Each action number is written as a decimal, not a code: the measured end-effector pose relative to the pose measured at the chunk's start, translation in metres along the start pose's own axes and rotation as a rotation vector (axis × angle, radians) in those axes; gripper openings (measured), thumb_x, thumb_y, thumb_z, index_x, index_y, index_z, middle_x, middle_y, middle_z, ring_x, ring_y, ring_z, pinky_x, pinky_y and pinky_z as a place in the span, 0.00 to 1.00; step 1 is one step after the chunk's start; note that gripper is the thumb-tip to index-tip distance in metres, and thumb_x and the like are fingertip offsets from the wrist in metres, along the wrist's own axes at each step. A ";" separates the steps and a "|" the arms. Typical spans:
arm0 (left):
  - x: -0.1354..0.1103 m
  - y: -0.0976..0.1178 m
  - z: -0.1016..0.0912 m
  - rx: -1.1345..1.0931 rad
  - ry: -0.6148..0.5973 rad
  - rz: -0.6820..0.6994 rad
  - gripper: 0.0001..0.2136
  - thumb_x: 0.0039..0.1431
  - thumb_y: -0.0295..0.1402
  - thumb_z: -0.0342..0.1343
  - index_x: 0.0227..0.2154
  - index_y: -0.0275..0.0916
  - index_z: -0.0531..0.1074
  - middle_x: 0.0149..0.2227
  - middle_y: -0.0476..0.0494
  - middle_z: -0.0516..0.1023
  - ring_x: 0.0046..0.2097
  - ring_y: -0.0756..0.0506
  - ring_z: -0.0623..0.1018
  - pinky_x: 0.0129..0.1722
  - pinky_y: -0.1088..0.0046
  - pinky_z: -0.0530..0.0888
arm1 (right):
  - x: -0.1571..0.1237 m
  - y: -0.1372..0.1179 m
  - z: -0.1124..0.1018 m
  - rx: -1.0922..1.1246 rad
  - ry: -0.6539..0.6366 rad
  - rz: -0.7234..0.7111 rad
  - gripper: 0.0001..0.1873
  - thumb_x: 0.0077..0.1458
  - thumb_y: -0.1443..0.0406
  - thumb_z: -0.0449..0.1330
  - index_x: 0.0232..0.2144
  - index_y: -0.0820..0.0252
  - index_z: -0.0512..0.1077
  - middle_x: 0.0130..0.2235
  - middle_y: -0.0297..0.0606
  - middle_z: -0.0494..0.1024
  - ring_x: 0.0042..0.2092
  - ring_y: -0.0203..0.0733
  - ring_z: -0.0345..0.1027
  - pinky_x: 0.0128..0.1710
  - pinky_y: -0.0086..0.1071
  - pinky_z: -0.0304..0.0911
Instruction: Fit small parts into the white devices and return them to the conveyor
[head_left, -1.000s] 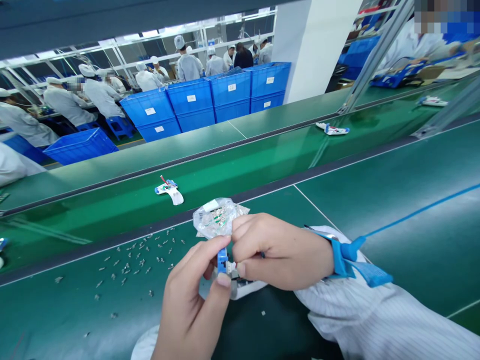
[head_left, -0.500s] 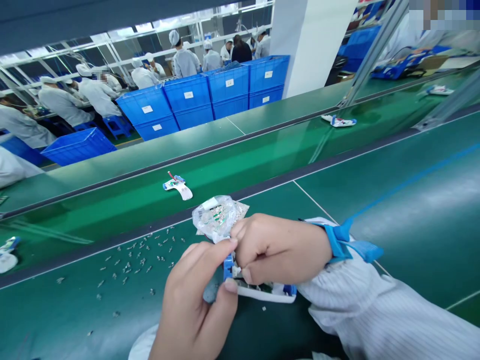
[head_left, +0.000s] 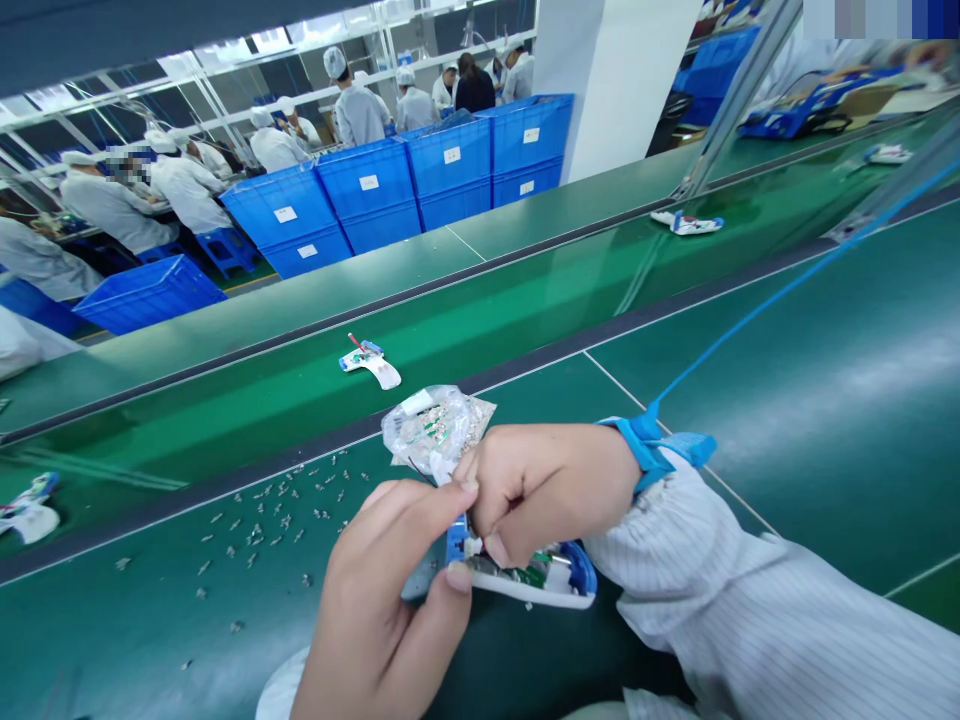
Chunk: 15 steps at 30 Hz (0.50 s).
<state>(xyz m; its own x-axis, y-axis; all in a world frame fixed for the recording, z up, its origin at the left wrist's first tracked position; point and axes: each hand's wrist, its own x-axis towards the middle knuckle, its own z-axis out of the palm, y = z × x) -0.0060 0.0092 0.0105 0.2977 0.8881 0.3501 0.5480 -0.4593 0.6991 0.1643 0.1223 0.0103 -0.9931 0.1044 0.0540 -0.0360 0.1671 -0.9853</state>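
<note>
A white-and-blue gun-shaped plastic housing [head_left: 581, 575] with a green circuit board [head_left: 536, 575] inside lies beneath my hands. My left hand [head_left: 397, 580] pinches the blue end of this housing between thumb and fingers, with the fingertips close to my right hand. My right hand [head_left: 547, 490] is curled, thumb and forefinger pressed at a small white connector [head_left: 474, 546] beside the blue part; its exact hold is partly hidden. Around the right wrist is a blue strap [head_left: 649, 450]. Just beyond the hands lies a clear plastic bag [head_left: 427, 425] of small parts.
Several small metal parts [head_left: 281, 510] are scattered on the green bench to the left. Past it runs a green conveyor belt [head_left: 480, 310] carrying housings, including one [head_left: 371, 362] near the middle. Blue crates [head_left: 367, 190] and people in white stand beyond. A blue cord [head_left: 780, 300] stretches right.
The housings on the belt have shifted right. My right hand has moved slightly left, uncovering more of the circuit board, and the blue cord has risen. My left hand keeps its grip.
</note>
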 end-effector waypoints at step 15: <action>-0.002 0.000 0.005 0.147 0.050 -0.105 0.16 0.66 0.35 0.45 0.55 0.55 0.61 0.37 0.50 0.73 0.37 0.48 0.73 0.33 0.77 0.70 | -0.003 -0.011 0.013 -0.145 0.255 0.028 0.16 0.51 0.66 0.53 0.14 0.62 0.59 0.17 0.30 0.59 0.24 0.32 0.55 0.29 0.29 0.56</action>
<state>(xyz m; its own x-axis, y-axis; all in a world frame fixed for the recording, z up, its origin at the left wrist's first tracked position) -0.0024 0.0072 0.0066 0.1959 0.9294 0.3127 0.6834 -0.3581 0.6362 0.1658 0.1072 0.0186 -0.9326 0.3508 0.0847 0.0252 0.2973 -0.9544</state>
